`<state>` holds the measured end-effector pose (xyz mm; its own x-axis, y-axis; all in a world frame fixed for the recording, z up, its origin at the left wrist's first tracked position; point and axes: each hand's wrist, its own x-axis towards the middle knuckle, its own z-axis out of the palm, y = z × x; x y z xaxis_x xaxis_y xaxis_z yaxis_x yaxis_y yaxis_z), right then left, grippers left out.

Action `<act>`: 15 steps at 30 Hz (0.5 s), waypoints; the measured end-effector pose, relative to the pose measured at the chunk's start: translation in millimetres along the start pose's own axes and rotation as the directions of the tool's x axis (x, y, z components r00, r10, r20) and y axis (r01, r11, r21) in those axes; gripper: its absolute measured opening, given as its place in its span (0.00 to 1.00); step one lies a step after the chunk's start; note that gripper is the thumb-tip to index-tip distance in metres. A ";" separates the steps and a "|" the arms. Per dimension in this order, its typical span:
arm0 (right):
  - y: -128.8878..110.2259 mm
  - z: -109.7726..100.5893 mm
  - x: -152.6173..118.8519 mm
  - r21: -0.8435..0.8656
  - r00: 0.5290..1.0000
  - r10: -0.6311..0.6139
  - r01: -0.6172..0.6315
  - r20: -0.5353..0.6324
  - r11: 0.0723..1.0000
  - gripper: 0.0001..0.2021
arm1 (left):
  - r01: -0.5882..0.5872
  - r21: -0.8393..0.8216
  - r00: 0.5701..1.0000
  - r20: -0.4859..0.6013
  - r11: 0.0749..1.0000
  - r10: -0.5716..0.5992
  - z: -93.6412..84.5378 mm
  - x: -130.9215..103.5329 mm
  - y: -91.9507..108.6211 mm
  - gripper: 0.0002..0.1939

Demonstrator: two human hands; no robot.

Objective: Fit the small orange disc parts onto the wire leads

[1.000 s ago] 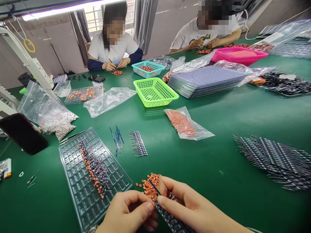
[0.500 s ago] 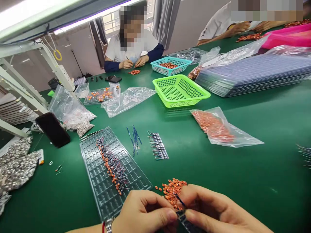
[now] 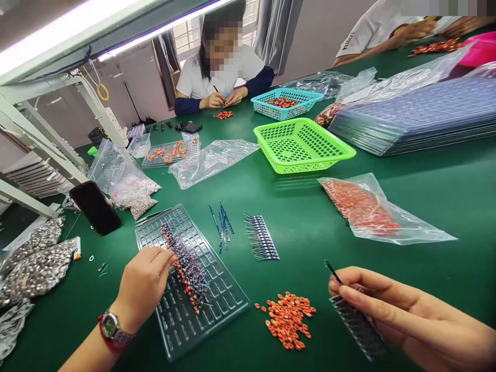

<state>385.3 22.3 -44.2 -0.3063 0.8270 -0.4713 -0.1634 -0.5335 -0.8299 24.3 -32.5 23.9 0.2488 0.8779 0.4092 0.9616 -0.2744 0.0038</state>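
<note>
My left hand (image 3: pixel 149 281), with a watch at the wrist, is over the clear plastic tray (image 3: pixel 228 294). Its thumb and fingers are pinched together at the edge of a row of small orange parts with thin wires (image 3: pixel 188 274); whatever is in the pinch is too small to make out. At the right, my right hand (image 3: pixel 387 305) grips a dark segmented strip (image 3: pixel 354 325), which slants down below the fingers. A thin dark stick (image 3: pixel 332 271) pokes up between thumb and forefinger of that hand. Between the hands lies a pile of loose orange oval pieces (image 3: pixel 290 319).
Beyond the tray lie narrow blue strips (image 3: pixel 221 225) and a wired strip panel (image 3: pixel 261 237). Farther off are a green basket (image 3: pixel 306 168), a bag of orange pieces (image 3: pixel 364 206) and stacked clear trays (image 3: pixel 418 119). A phone (image 3: pixel 95 206) leans at left. Co-workers sit across the table.
My hands, together over the orange pile before, are now apart. The left has moved left to the tray; the right has moved right and up with the dark strip. The view has shifted slightly.
</note>
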 end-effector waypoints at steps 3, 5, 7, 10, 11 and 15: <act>0.3 0.2 5.6 0.031 0.998 0.059 -0.059 -0.003 0.998 0.18 | -0.011 0.053 1.000 0.012 0.999 0.010 9.4 -4.4 -3.3 0.11; -1.9 2.0 6.5 0.063 0.995 0.098 -0.097 -0.013 0.993 0.17 | -0.023 0.071 1.000 0.021 0.997 0.021 13.4 -4.3 -3.2 0.11; -5.7 3.7 6.0 0.073 0.994 0.098 -0.095 -0.038 0.993 0.18 | -0.035 0.073 0.999 0.021 0.997 0.034 15.4 -3.8 -4.4 0.12; -11.1 5.2 4.4 0.024 0.995 0.053 -0.051 -0.081 0.998 0.20 | -0.026 0.072 1.000 0.000 0.997 0.026 16.9 -4.0 -8.2 0.12; -12.2 5.4 4.0 -0.001 0.995 0.040 -0.040 -0.093 0.999 0.21 | -0.018 0.070 1.000 -0.008 0.997 0.019 17.4 -4.3 -9.3 0.12; -13.3 5.2 3.7 -0.109 0.997 0.009 -0.017 -0.072 0.994 0.22 | -0.040 0.046 0.999 0.014 0.998 0.039 21.2 -5.1 -10.4 0.14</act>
<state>381.5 31.5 -33.3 -0.2397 0.8328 -0.4990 -0.0547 -0.5247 -0.8495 15.5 -25.7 2.5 0.2880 0.8719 0.3961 0.9553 -0.2906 -0.0549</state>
